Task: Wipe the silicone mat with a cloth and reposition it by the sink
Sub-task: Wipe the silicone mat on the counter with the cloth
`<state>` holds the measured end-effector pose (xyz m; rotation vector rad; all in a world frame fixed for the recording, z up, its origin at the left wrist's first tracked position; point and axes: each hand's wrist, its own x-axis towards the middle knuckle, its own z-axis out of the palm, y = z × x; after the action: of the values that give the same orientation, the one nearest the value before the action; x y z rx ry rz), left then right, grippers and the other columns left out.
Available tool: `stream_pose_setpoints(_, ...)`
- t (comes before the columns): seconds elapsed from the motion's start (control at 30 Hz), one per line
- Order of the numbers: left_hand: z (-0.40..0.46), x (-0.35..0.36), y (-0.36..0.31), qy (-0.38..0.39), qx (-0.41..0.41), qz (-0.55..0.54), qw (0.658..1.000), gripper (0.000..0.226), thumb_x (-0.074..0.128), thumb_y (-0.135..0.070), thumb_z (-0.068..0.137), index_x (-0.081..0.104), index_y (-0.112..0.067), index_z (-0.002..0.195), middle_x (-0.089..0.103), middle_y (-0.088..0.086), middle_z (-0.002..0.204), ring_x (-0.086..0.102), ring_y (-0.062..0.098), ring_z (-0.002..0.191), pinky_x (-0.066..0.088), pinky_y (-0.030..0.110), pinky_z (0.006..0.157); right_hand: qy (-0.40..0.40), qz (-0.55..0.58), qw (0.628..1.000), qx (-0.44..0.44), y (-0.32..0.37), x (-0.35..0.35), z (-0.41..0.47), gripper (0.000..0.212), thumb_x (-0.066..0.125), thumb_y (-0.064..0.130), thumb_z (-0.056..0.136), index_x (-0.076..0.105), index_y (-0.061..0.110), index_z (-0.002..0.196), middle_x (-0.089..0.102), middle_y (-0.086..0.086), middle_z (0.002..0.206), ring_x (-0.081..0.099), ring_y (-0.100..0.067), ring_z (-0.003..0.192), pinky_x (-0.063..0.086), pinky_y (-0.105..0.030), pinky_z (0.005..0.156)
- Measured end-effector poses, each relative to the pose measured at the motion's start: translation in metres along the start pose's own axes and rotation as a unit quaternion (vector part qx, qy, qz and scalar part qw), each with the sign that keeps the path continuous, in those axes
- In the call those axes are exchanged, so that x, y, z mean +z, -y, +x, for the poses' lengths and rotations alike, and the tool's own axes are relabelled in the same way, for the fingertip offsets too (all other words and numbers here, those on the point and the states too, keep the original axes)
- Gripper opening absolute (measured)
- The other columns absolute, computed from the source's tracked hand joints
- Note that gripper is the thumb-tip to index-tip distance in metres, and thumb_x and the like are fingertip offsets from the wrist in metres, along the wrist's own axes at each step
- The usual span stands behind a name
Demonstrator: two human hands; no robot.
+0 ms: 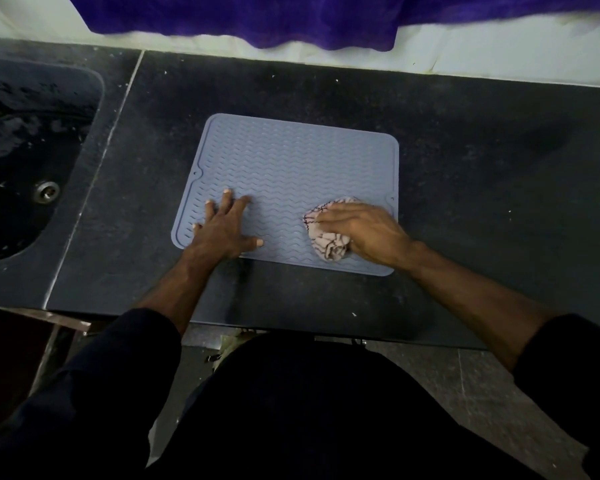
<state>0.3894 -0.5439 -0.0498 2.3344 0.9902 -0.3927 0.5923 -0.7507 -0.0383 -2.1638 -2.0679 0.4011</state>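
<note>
A grey-blue silicone mat (291,168) with wavy ridges lies flat on the dark stone counter (482,161). My left hand (224,225) rests flat on the mat's near left corner, fingers spread, holding nothing. My right hand (364,232) presses a crumpled pale cloth (326,242) with dark red lines onto the mat's near right part. The hand covers much of the cloth. The dark sink (25,161) lies to the left, apart from the mat by a strip of counter.
The sink has a metal drain (47,191) and looks wet. A purple cloth (257,19) hangs over the white wall behind the counter. The counter's front edge runs just below the mat, with floor beneath.
</note>
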Motion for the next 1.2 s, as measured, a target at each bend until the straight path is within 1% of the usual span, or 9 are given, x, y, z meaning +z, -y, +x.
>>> stream_pose_setpoints(0.07,0.000,0.001,0.001,0.000,0.001,-0.001,1.000,0.096,0.071,-0.038,0.082,0.007,-0.034,0.153,-0.016,0.000,0.160,-0.015,0.034,0.145,0.003,0.068,0.111,0.002,-0.014,1.000,-0.012,0.000,0.005,-0.002,0.058,0.072,0.003,0.075,0.057,0.020,0.129,0.052,0.001,0.139,0.043,-0.022,0.134,0.029,-0.039,0.111)
stream_pose_setpoints(0.23,0.001,0.002,0.002,-0.006,-0.002,-0.001,1.000,0.097,0.072,-0.039,0.081,0.006,-0.035,0.153,-0.016,0.000,0.160,-0.015,0.034,0.145,0.003,0.067,0.110,0.024,-0.035,0.999,0.024,-0.020,-0.011,-0.011,0.054,0.077,0.014,0.072,0.061,0.020,0.124,0.062,-0.004,0.128,0.052,-0.024,0.124,0.037,-0.042,0.105)
stream_pose_setpoints(0.33,0.003,0.004,0.003,-0.007,-0.005,-0.001,1.000,0.098,0.073,-0.039,0.081,0.006,-0.035,0.153,-0.016,0.000,0.160,-0.015,0.034,0.145,0.003,0.067,0.110,-0.019,-0.011,1.000,0.019,-0.009,-0.014,0.007,0.051,0.077,0.019,0.073,0.063,0.019,0.121,0.066,-0.007,0.121,0.058,-0.027,0.115,0.045,-0.044,0.098)
stream_pose_setpoints(0.43,0.004,0.004,0.004,-0.005,-0.007,0.001,1.000,0.099,0.073,-0.040,0.080,0.005,-0.035,0.153,-0.016,0.000,0.160,-0.016,0.034,0.145,0.003,0.068,0.110,-0.024,-0.005,1.000,-0.012,0.012,-0.005,0.029,0.058,0.079,0.015,0.070,0.060,0.018,0.125,0.060,-0.006,0.131,0.051,-0.026,0.126,0.036,-0.044,0.107)
stream_pose_setpoints(0.53,0.005,0.005,0.005,-0.007,-0.005,-0.002,1.000,0.100,0.073,-0.040,0.080,0.005,-0.036,0.153,-0.016,0.000,0.160,-0.016,0.034,0.145,0.003,0.067,0.110,-0.005,-0.023,0.999,-0.033,0.015,0.008,0.027,0.053,0.067,0.005,0.080,0.055,0.019,0.130,0.050,-0.002,0.141,0.041,-0.024,0.135,0.026,-0.041,0.113)
stream_pose_setpoints(0.8,0.006,0.007,0.005,-0.017,-0.002,0.002,1.000,0.100,0.073,-0.041,0.079,0.006,-0.035,0.153,-0.016,0.000,0.160,-0.015,0.034,0.145,0.003,0.068,0.110,0.021,-0.037,0.999,0.004,-0.007,-0.022,0.022,0.053,0.077,0.018,0.073,0.061,0.018,0.124,0.063,-0.007,0.126,0.054,-0.027,0.120,0.041,-0.043,0.104)
stream_pose_setpoints(0.9,0.007,0.008,0.005,-0.019,-0.012,0.006,1.000,0.101,0.075,-0.041,0.078,0.006,-0.037,0.152,-0.015,-0.001,0.161,-0.015,0.033,0.145,0.003,0.067,0.110,-0.021,-0.024,0.999,-0.016,0.012,-0.019,0.043,0.058,0.081,0.017,0.069,0.061,0.014,0.123,0.059,-0.010,0.132,0.051,-0.030,0.125,0.035,-0.044,0.106)
stream_pose_setpoints(1.03,0.008,0.009,0.006,-0.020,-0.014,0.008,1.000,0.102,0.075,-0.041,0.077,0.006,-0.037,0.152,-0.015,-0.001,0.161,-0.015,0.033,0.145,0.003,0.067,0.110,-0.006,-0.041,0.999,-0.010,0.023,-0.004,0.054,0.052,0.068,0.009,0.080,0.055,0.015,0.130,0.051,-0.008,0.140,0.043,-0.026,0.132,0.031,-0.042,0.112)
stream_pose_setpoints(1.2,0.007,0.009,0.007,-0.019,-0.008,0.009,1.000,0.101,0.074,-0.044,0.078,0.006,-0.036,0.152,-0.015,-0.001,0.161,-0.014,0.034,0.146,0.005,0.067,0.110,0.001,-0.072,0.997,0.022,0.010,-0.015,0.040,0.054,0.077,0.015,0.072,0.061,0.015,0.123,0.065,-0.012,0.120,0.055,-0.031,0.111,0.046,-0.043,0.093)
